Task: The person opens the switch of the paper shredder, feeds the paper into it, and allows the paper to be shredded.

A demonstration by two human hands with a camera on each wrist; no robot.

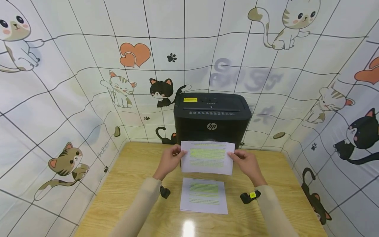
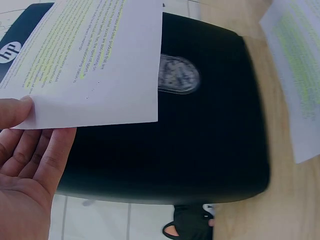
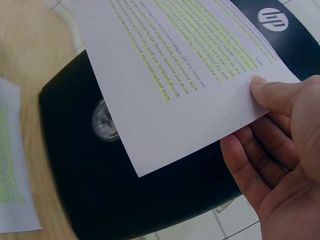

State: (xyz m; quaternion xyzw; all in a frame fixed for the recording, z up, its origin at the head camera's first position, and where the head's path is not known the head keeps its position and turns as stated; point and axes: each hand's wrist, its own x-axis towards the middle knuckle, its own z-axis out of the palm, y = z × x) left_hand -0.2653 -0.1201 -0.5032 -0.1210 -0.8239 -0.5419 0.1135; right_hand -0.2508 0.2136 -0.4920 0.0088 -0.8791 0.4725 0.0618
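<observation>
The black shredder [image 1: 212, 120] blocks the table's [image 1: 133, 184] far edge; bare wood lies open either side.

Bright, even overhead light puts a glare spot on the pale wooden table [image 1: 188, 227]; wide-angle edges bend, wrist views blur.

— Any brand to read?
— A white "hp" logo on the black shredder [image 1: 212, 126].
— And the held sheet [image 3: 190, 75]?
— Highlighted print; one line begins "Some people believe that sports are good for society and", another reads "the economic and social interests".
</observation>
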